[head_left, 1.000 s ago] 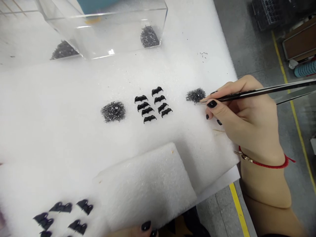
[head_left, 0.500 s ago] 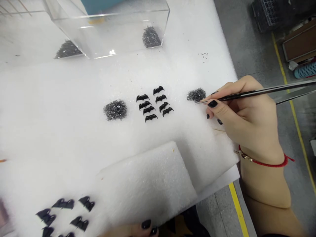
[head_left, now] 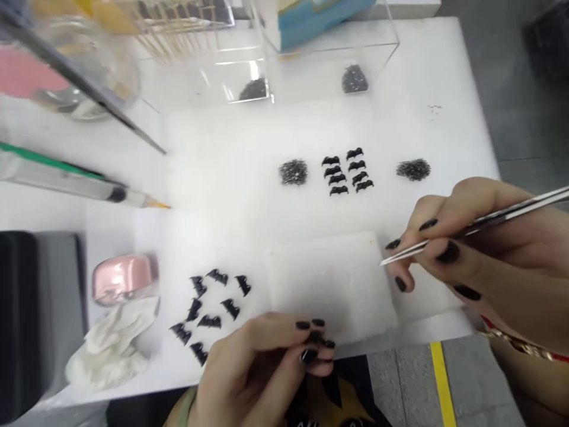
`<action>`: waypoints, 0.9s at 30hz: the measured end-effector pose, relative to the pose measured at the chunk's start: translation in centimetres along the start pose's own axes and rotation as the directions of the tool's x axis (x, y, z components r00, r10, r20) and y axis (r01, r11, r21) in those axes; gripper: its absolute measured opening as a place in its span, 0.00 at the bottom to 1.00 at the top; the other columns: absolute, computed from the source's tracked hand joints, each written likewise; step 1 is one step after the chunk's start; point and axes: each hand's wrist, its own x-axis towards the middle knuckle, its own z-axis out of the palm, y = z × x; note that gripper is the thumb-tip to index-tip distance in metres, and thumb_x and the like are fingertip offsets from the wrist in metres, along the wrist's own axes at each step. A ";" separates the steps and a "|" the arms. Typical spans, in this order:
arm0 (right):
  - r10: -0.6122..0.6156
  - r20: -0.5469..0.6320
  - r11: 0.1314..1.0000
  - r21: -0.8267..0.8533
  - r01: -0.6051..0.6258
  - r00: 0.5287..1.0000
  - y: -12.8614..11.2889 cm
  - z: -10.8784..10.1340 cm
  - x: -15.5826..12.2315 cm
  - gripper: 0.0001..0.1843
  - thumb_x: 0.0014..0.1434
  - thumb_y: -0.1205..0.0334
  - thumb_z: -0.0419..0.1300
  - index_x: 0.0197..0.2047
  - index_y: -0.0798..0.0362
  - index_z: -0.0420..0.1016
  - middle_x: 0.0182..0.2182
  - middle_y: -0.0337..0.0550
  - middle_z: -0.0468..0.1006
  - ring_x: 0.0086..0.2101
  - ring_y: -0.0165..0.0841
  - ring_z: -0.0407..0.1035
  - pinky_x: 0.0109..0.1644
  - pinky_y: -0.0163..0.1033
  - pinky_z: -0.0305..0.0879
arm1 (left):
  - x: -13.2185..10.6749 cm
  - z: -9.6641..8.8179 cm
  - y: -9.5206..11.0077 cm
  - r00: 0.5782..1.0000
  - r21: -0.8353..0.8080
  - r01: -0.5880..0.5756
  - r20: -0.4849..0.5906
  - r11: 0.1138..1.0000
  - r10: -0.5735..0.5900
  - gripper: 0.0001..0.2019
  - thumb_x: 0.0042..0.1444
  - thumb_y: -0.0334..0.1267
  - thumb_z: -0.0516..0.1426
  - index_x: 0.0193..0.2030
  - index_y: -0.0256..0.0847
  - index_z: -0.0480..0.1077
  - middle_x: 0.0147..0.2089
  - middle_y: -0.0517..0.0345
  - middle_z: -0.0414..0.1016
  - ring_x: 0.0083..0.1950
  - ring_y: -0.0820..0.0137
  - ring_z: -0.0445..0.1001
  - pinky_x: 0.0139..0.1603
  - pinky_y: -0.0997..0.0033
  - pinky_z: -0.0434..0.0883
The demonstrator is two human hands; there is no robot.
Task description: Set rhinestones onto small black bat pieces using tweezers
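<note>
My right hand [head_left: 471, 255] holds a pair of tweezers [head_left: 409, 253] like a pen. Their tips are close together, above the right edge of a small white foam block [head_left: 329, 284]. At the block's near edge, the fingertips of my left hand [head_left: 267, 362] pinch a small black piece [head_left: 315, 338], mostly hidden by fingers and dark nails. Left of that hand lie several loose black bat-shaped pieces [head_left: 230, 308]. Smaller black bat shapes [head_left: 338, 178] stand in two columns on the white foam sheet [head_left: 213, 148], between two heaps of tiny dark bits [head_left: 293, 172], [head_left: 414, 169].
Clear plastic boxes [head_left: 329, 56] stand at the back, with more dark bits beside them. On the left are a syringe [head_left: 89, 187] with an orange tip, a blurred thin rod [head_left: 133, 126], a pink object [head_left: 122, 277], crumpled tissue [head_left: 109, 350] and a black case [head_left: 26, 320].
My right hand has drawn the tweezers back from the right-hand heap toward the foam block. My left hand has come further into view, with its fingertips pinched. The view has shifted left.
</note>
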 end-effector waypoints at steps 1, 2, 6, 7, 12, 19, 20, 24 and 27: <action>0.022 0.066 1.000 0.008 -0.023 0.998 -0.4 0.8 0.0 0.09 0.64 0.68 0.70 0.39 0.41 0.80 0.28 0.38 0.82 0.25 0.36 0.80 0.17 0.35 0.69 | 0.1 -0.2 -0.3 1.000 -0.035 0.009 0.021 0.999 -0.009 0.20 0.68 0.17 0.57 0.55 0.47 0.79 0.46 0.59 0.87 0.39 0.66 0.89 0.40 0.75 0.88; 0.035 0.100 0.999 0.012 -0.036 0.994 -0.7 1.6 0.0 0.09 0.65 0.67 0.69 0.39 0.41 0.79 0.28 0.37 0.82 0.25 0.35 0.81 0.20 0.33 0.74 | 0.2 -0.3 -0.5 0.999 -0.068 0.012 0.035 0.998 -0.010 0.22 0.68 0.16 0.57 0.57 0.48 0.78 0.46 0.59 0.88 0.40 0.65 0.90 0.41 0.75 0.88; 0.035 0.166 0.999 0.032 -0.041 0.986 -0.6 4.6 0.8 0.08 0.65 0.69 0.67 0.39 0.44 0.76 0.27 0.36 0.84 0.25 0.34 0.83 0.24 0.30 0.81 | 0.1 -0.7 -1.2 0.997 -0.135 0.011 0.073 0.991 -0.001 0.27 0.68 0.16 0.57 0.64 0.53 0.75 0.51 0.61 0.88 0.45 0.66 0.89 0.46 0.74 0.88; 0.048 0.170 0.998 0.031 -0.054 0.984 -0.3 5.2 1.1 0.08 0.65 0.70 0.66 0.38 0.45 0.75 0.26 0.35 0.84 0.25 0.35 0.83 0.24 0.31 0.81 | 0.1 -0.8 -1.3 0.996 -0.133 0.015 0.089 0.991 -0.003 0.27 0.68 0.16 0.57 0.63 0.53 0.75 0.51 0.61 0.88 0.45 0.67 0.89 0.47 0.74 0.88; 0.051 0.146 0.999 -0.008 -0.051 0.988 0.9 6.4 1.7 0.08 0.63 0.71 0.64 0.37 0.48 0.73 0.23 0.34 0.81 0.23 0.38 0.83 0.24 0.31 0.81 | 0.1 -1.0 -1.1 0.989 -0.090 -0.047 0.138 0.995 0.059 0.27 0.66 0.13 0.57 0.60 0.48 0.78 0.56 0.59 0.86 0.47 0.67 0.89 0.47 0.74 0.88; 0.073 0.168 0.991 -0.127 -0.052 0.983 0.6 6.0 1.6 0.08 0.62 0.71 0.63 0.38 0.46 0.73 0.24 0.36 0.85 0.24 0.40 0.84 0.22 0.36 0.81 | 0.0 -1.0 -0.8 0.990 -0.014 -0.070 0.121 0.997 0.071 0.24 0.64 0.14 0.59 0.59 0.43 0.78 0.53 0.55 0.84 0.41 0.68 0.89 0.40 0.75 0.89; 0.073 0.171 0.989 -0.136 -0.050 0.983 0.6 5.9 1.6 0.08 0.62 0.71 0.63 0.38 0.46 0.73 0.25 0.36 0.85 0.24 0.40 0.84 0.22 0.37 0.81 | -0.1 -1.0 -0.8 0.991 -0.003 -0.066 0.116 0.998 0.065 0.24 0.64 0.14 0.59 0.59 0.43 0.78 0.53 0.55 0.85 0.40 0.68 0.89 0.39 0.75 0.89; 0.077 0.176 0.986 -0.157 -0.050 0.981 0.7 5.9 1.7 0.08 0.62 0.70 0.63 0.37 0.45 0.74 0.25 0.35 0.85 0.25 0.40 0.84 0.22 0.37 0.81 | -0.1 -1.0 -0.6 0.988 0.030 -0.095 0.126 0.995 0.091 0.25 0.64 0.13 0.58 0.60 0.43 0.77 0.54 0.54 0.84 0.39 0.68 0.89 0.38 0.75 0.89; 0.065 0.170 0.988 -0.149 -0.039 0.983 0.8 6.1 1.9 0.08 0.62 0.70 0.63 0.36 0.45 0.74 0.26 0.35 0.85 0.25 0.38 0.84 0.22 0.35 0.81 | 0.0 -1.0 -0.6 0.983 0.038 -0.114 0.147 0.993 0.107 0.26 0.64 0.13 0.57 0.61 0.43 0.77 0.54 0.53 0.84 0.39 0.67 0.89 0.38 0.75 0.89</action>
